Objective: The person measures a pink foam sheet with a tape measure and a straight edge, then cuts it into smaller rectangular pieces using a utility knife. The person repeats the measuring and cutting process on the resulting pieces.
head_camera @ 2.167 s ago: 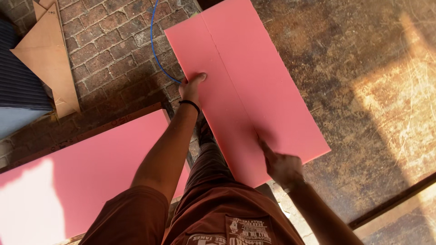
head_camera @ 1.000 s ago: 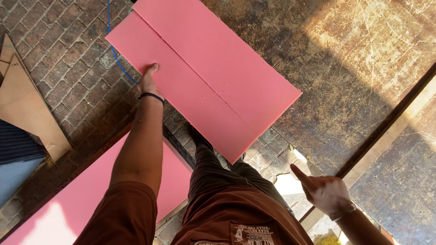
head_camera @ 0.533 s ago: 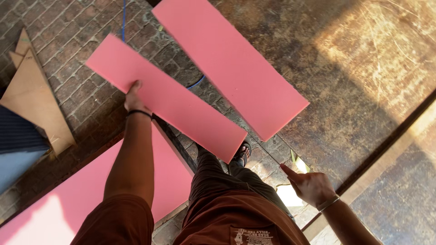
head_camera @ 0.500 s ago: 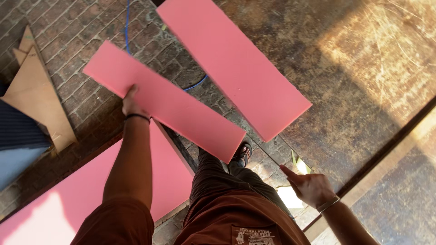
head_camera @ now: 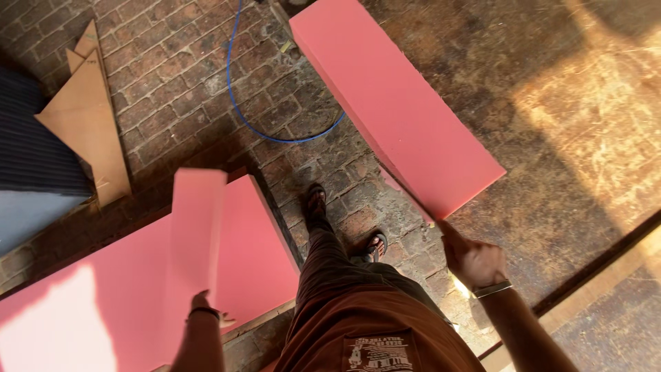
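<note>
Partly hidden left hand (head_camera: 206,310) grips pink strip (head_camera: 193,241); right hand (head_camera: 475,262) fingers curled, contents unclear.

We see hard sunlight glaring off the floor (head_camera: 606,117) at right and the pink sheet's (head_camera: 55,324) corner at lower left; the brick middle lies shadowed, slightly motion-blurred.

Foam strip (head_camera: 196,241) lies over the big sheet (head_camera: 255,255) lower left; cut board (head_camera: 392,103) upper centre; cable (head_camera: 275,124) between.
</note>
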